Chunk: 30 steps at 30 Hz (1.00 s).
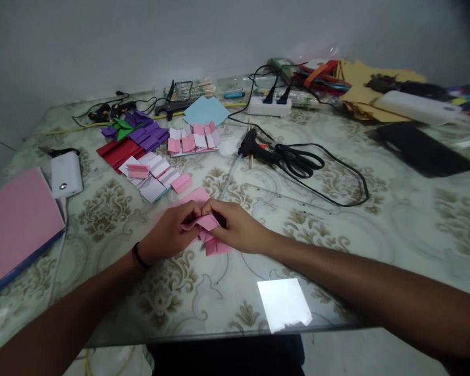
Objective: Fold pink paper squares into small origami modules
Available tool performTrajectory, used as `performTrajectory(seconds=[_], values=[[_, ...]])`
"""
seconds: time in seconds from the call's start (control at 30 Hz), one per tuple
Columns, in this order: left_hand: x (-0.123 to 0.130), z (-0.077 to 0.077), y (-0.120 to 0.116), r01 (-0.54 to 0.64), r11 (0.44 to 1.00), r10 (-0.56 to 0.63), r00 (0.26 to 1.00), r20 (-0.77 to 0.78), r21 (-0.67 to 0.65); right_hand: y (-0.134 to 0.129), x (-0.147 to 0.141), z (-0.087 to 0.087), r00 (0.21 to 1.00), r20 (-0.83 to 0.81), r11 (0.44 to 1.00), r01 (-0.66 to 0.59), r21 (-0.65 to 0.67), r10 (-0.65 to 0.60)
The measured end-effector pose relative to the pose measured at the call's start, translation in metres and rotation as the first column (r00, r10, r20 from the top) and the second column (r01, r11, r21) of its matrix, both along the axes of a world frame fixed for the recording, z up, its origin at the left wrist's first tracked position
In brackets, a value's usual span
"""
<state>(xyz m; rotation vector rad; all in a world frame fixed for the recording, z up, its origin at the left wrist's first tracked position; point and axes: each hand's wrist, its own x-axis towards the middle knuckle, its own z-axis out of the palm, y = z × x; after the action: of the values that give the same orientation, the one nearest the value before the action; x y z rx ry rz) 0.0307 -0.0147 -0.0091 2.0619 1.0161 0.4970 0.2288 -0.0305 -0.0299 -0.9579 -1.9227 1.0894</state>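
Between both hands is a folded piece of pink paper (207, 222), pinched near the middle of the table. My left hand (171, 233), with a dark band at the wrist, grips its left side with bent fingers. My right hand (235, 225) pinches its right side, and the fingertips of the two hands almost meet. More pink paper (218, 247) lies under and around the hands, partly hidden by them. Behind them are pink and white folded pieces (152, 177) and a single small pink piece (181, 183).
A black glue gun (259, 151) with a looped cable and scissors (300, 161) lie behind my right hand. A power strip (269, 106) is at the back. Pink sheets (21, 224) and a white power bank (66, 174) sit left, a black phone-like object (425, 148) right.
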Motion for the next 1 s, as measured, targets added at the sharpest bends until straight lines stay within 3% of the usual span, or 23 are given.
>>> performTrajectory(seconds=[1.0], values=[[-0.0001, -0.0012, 0.0006, 0.013, 1.0, -0.013, 1.0, 0.004, 0.002, 0.0001, -0.0001, 0.002, 1.0, 0.008, 1.0, 0.0, 0.0, 0.0]])
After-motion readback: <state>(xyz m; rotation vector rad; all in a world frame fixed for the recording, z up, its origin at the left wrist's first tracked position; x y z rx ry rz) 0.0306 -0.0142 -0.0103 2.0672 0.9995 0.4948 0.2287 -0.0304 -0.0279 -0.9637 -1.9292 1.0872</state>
